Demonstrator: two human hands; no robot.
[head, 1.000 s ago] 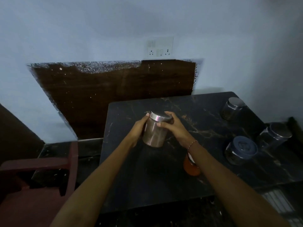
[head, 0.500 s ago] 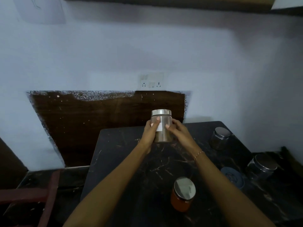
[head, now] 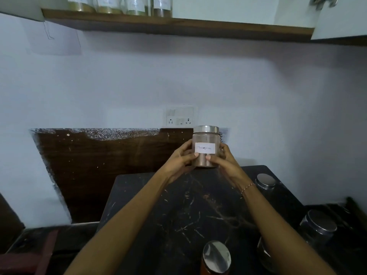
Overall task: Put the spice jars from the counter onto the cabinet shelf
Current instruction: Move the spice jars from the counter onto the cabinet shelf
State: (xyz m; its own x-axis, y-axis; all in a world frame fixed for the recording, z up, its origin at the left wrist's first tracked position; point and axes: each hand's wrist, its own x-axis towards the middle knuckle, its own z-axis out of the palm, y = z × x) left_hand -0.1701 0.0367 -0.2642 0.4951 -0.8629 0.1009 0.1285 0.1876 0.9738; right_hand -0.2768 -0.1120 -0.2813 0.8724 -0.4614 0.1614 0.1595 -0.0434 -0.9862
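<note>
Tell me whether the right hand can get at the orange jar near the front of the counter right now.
Probably not: the right hand and left hand both grip the labelled jar; the orange jar stands unblocked.

Layout of the scene. The bench [head: 178,215] stands against the far wall [head: 119,86]. A jar [head: 206,147] is held above the bench's far edge, between the left hand [head: 179,158] on its left side and the right hand [head: 224,161] on its right side. On the wall just left of and above this jar is a socket plate [head: 179,116]. Four more jars stand on the bench: one at the near edge [head: 216,259], one right of it behind the right forearm [head: 265,253], one at the right [head: 317,229], one at the far right corner [head: 265,181]. High on the wall runs a shelf [head: 178,26]; a row of jars [head: 119,4] stands on its left part. A cabinet door [head: 341,18] is at the shelf's right end.
</note>
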